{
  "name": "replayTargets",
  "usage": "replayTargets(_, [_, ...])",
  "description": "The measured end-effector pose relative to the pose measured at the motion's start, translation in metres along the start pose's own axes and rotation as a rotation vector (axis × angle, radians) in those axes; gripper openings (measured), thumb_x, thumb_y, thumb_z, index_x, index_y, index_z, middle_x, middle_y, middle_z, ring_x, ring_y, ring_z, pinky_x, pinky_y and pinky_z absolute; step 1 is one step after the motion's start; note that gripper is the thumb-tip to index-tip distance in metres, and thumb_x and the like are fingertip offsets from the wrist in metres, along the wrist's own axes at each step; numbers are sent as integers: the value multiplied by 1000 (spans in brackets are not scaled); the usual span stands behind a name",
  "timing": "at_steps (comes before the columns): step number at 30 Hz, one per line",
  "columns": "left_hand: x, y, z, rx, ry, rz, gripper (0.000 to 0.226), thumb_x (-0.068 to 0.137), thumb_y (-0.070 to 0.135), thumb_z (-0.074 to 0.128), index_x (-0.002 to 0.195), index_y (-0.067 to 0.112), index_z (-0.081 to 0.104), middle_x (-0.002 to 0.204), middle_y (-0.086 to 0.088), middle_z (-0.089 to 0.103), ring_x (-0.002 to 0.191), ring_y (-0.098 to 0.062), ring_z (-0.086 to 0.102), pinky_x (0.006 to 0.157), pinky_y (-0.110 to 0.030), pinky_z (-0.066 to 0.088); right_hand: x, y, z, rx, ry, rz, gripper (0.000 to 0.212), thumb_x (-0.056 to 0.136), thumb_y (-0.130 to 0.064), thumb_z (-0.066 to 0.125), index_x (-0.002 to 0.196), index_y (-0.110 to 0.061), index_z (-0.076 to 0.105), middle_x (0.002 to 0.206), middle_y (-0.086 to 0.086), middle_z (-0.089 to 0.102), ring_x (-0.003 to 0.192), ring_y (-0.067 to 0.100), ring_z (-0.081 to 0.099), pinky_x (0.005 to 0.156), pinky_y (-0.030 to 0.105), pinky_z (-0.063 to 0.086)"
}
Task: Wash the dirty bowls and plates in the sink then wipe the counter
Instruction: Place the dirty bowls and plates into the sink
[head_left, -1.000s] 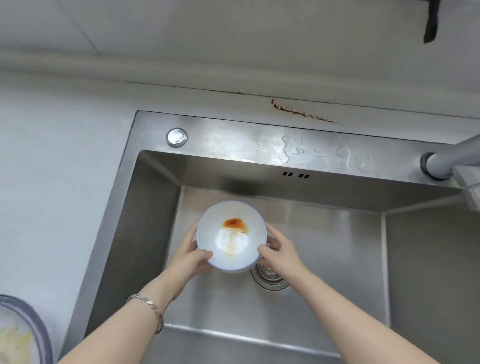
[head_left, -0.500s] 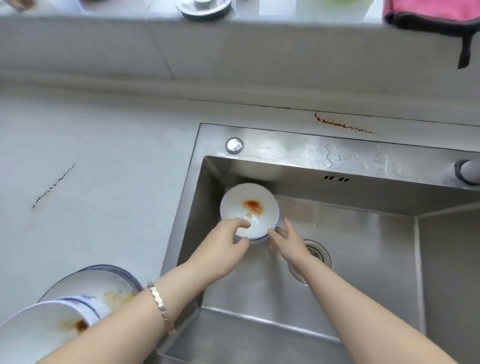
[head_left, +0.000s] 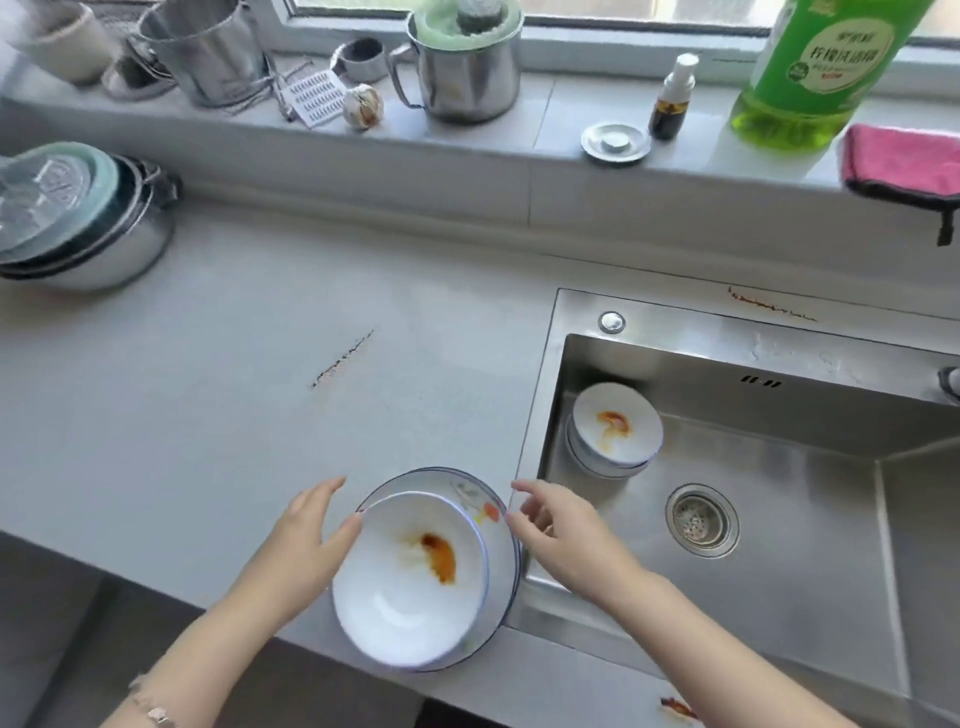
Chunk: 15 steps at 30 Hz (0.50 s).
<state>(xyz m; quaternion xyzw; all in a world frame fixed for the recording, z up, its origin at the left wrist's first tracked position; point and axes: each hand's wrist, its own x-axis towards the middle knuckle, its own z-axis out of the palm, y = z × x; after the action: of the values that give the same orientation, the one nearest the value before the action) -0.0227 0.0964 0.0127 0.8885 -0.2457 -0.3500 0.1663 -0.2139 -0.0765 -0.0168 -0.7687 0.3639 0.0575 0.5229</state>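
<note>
counter edge (head_left: 171, 551): stained bowl (head_left: 410, 587) between left hand (head_left: 306, 540) and right hand (head_left: 561, 535).

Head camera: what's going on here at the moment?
A person is reaching with both open hands for a sauce-stained white bowl that sits in a blue-rimmed plate on the counter edge beside the sink. The left hand is at the bowl's rim and the right hand is at the plate's right edge; neither grips yet. A stack of bowls, the top one stained, stands in the sink's back left corner. The counter carries a dark streak.
</note>
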Motion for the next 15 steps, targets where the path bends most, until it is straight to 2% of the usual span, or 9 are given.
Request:
replayTargets(2, [-6, -21, 4, -105, -83, -81, 49, 96, 32, 47, 142, 25, 32, 142, 2, 38, 128, -19, 42, 100, -29, 33, 2, -14, 20, -69, -113, 35, 50, 92, -42, 49, 138, -25, 38, 111, -2, 58, 90, 12, 52, 88, 24, 41])
replayTargets(4, [-11, -35, 9, -217, -170, -118, 45, 97, 34, 44, 140, 27, 36, 135, 5, 45, 121, -19, 48, 97, -31, 40, 2, -18, 36, -124, -227, 117, 57, 91, -39, 50, 143, -29, 27, 108, 5, 63, 94, 18, 58, 91, 28, 45])
replayTargets(7, [-14, -47, 11, -340, -247, -106, 38, 97, 37, 42, 135, 32, 45, 129, 8, 54, 114, -14, 54, 89, -32, 49, -4, -14, 45, 148, -335, 220, 61, 89, -20, 53, 140, -40, 25, 84, 3, 62, 75, 19, 63, 87, 33, 53])
replayTargets(10, [-15, -49, 9, -369, -270, -63, 30, 98, 29, 44, 127, 34, 49, 117, 6, 62, 105, -13, 58, 87, -31, 48, -10, -12, 47, 416, -338, 277, 64, 88, -7, 52, 128, -50, 26, 83, 10, 56, 73, 22, 61, 85, 36, 56])
replayTargets(12, [-18, -46, 10, -446, -272, -48, 26, 98, 20, 44, 120, 31, 55, 108, 2, 66, 96, -16, 61, 85, -31, 51, -12, -13, 50, 473, -305, 276, 67, 87, 0, 50, 129, -47, 28, 85, 14, 55, 74, 24, 60, 83, 36, 56])
replayTargets(15, [-23, -42, 12, -568, -240, -49, 29, 98, 12, 44, 120, 25, 58, 104, -3, 68, 89, -17, 65, 74, -23, 56, -17, -12, 52, 458, -256, 257, 69, 85, 1, 49, 134, -44, 31, 85, 15, 54, 75, 25, 61, 86, 41, 55])
